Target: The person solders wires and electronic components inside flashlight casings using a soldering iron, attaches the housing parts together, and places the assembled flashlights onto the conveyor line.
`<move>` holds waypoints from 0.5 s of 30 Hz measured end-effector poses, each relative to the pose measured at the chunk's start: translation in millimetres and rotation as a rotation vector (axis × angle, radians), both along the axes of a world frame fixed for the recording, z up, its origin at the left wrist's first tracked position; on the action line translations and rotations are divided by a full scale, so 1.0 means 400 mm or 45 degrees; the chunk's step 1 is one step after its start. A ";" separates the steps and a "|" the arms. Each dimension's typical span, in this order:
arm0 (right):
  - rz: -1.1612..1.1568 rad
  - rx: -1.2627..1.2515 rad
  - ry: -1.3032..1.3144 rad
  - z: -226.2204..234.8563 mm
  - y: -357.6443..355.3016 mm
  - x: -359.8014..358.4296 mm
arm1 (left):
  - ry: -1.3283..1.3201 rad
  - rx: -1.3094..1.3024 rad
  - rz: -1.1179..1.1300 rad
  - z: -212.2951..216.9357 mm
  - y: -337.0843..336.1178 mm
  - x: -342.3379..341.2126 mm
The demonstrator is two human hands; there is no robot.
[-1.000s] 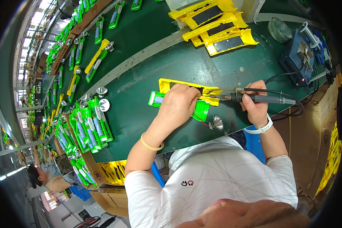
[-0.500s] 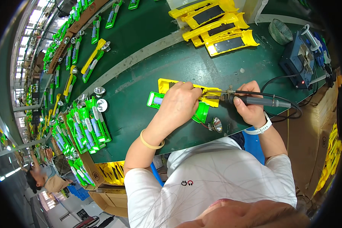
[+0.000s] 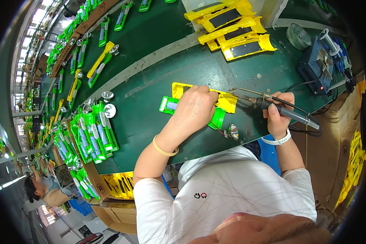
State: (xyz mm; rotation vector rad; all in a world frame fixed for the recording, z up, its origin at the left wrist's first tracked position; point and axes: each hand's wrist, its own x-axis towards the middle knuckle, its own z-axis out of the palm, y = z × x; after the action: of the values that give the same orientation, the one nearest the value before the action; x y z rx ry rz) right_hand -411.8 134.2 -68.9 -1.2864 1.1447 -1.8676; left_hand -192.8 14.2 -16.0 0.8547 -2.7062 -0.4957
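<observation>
A green plastic torch housing (image 3: 173,106), long and open-topped with a pale cell inside, lies on the dark green matte desk (image 3: 150,77). A glossy yellow plastic shell (image 3: 227,103) lies touching it on the far side, and a small silvery cone-shaped reflector (image 3: 232,131) on thin wires sits just beside the housing's round end, nearer the person.

Since half a second ago, the right hand has drawn the soldering iron (image 3: 272,106) away from the housing: its thin metal tip, which then reached the left fingers, now stands apart from the housing over the end of the yellow shell. The housing itself has not shifted.

The left hand (image 3: 195,110) lies knuckles-up over the middle of the housing, fingers curled and pressed together on it, a yellow band on the wrist. The right hand (image 3: 277,118) is wrapped in a fist round the iron's dark rubbery grip, thumb on top, wrist bent inward toward the housing.
</observation>
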 end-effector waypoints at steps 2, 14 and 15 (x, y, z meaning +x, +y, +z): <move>-0.028 -0.015 0.018 0.005 -0.004 0.003 | 0.016 -0.001 0.001 -0.002 0.000 0.001; 0.069 0.238 -0.308 0.054 -0.054 0.048 | 0.035 -0.015 -0.022 -0.008 -0.002 0.005; 0.126 0.257 -0.360 0.050 -0.064 0.059 | 0.035 0.005 -0.017 -0.005 -0.001 0.004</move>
State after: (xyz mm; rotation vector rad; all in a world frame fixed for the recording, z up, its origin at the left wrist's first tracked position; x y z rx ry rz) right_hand -388.1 108.7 -48.8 -0.9177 1.0666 -1.7447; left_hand -191.4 13.8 -18.1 0.8259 -2.6884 -0.5120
